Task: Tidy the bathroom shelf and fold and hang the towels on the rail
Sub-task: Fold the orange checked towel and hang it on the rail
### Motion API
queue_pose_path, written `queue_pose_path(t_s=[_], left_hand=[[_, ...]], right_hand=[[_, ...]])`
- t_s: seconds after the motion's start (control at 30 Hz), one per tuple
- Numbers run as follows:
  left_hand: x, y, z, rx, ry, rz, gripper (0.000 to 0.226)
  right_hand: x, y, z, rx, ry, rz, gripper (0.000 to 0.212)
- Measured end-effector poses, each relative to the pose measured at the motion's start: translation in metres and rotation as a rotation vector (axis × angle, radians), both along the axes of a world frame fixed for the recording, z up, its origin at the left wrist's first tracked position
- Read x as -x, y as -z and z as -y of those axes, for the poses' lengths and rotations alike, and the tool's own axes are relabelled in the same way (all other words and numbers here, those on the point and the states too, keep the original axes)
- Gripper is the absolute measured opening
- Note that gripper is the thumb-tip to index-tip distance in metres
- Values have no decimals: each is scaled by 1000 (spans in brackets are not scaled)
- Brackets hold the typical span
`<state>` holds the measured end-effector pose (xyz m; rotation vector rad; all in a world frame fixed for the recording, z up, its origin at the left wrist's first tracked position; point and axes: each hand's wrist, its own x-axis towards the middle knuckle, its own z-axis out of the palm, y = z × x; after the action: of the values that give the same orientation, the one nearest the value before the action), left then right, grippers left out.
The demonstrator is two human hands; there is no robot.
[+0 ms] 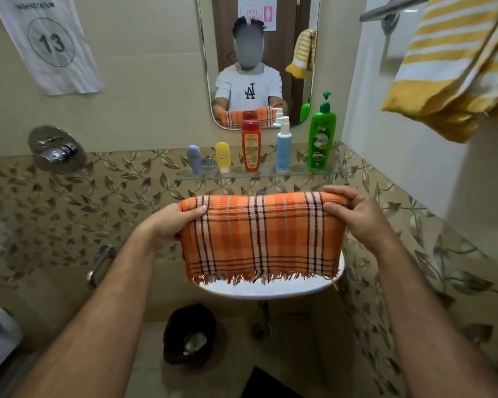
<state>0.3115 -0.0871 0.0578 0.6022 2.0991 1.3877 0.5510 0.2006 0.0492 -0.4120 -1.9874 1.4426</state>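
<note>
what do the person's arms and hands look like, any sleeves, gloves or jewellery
Both forearms are bare from the bottom of the frame up to the wrists, with no sleeves reaching them. The left hand and the right hand wear no gloves, and no watch, bracelet or ring shows. In the mirror the reflection shows a white short-sleeved t-shirt with a dark letter logo on the chest.

At your ten o'clock a white paper sign [48, 44] marked 13 hangs on the wall. Below it, at nine o'clock, you see a round chrome mixer valve [56, 148]. The mirror [256, 57] sits at twelve o'clock. Toward six o'clock you find the white basin [270, 289], with a dark waste bin [189, 334] on the floor beneath it. At eight o'clock a chrome handle [99, 265] sticks out from the leaf-patterned tiles [78, 202].
</note>
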Motion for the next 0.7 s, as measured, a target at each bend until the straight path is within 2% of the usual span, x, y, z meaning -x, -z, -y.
queue_pose_path(t_s=[0.1, 0.2, 0.33, 0.4, 0.47, 0.5, 0.57, 0.63, 0.7], left_hand=[[-4, -3, -5, -20, -109, 2, 33], [-8, -5, -11, -132, -184, 73, 36], [-15, -9, -19, -229, -210, 131, 41], [-15, -12, -21, -240, -199, 91, 57], [-12, -14, -21, -271, -142, 83, 79], [-10, -14, -20, -291, -107, 79, 83], [-10, -15, -21, -316, -48, 18, 80], [-12, -13, -27, -312, -64, -119, 73], [-12, -10, -35, -295, -162, -304, 65]], right_hand=[[7, 0, -2, -245, 182, 43, 41], [8, -1, -4, -428, 303, 119, 47], [6, -9, -5, -483, 351, 93, 37], [5, -13, -5, -487, 355, 72, 32], [6, -15, -9, -436, 365, 65, 31], [6, -16, -12, -380, 355, 60, 32], [9, -18, -21, -204, 267, 32, 38], [12, -20, -29, -16, 117, 10, 52], [14, -23, -32, 21, 29, 37, 66]])
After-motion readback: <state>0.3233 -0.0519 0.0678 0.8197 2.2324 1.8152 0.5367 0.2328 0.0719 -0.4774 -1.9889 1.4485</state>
